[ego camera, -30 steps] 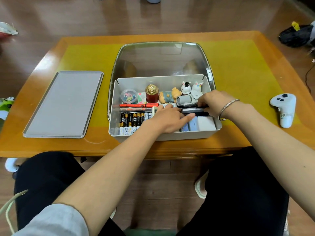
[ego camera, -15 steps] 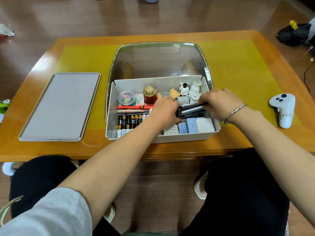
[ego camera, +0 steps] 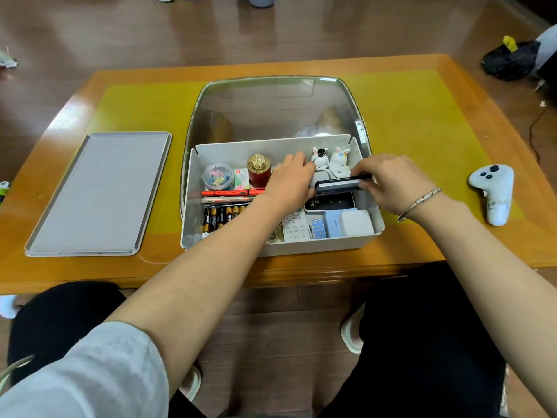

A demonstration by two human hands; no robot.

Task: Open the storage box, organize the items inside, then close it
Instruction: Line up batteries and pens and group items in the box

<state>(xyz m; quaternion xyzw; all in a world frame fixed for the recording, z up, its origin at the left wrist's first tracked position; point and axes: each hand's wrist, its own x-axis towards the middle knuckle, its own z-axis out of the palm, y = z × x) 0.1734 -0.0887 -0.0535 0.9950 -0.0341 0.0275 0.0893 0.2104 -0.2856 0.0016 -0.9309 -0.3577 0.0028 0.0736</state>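
Inside the open storage box (ego camera: 366, 235) on the tabletop (ego camera: 422, 122), the right hand (ego camera: 391, 184) pinches a dark slim case (ego camera: 339, 184) and the left hand (ego camera: 291, 184) steadies its other end (fingers curled); a careless swing could topple the figurines (ego camera: 330, 159) just behind.

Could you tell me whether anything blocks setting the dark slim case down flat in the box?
Yes: the dark slim case, held by both hands, hovers over a black device lying beneath it; animal figurines crowd the space just behind.
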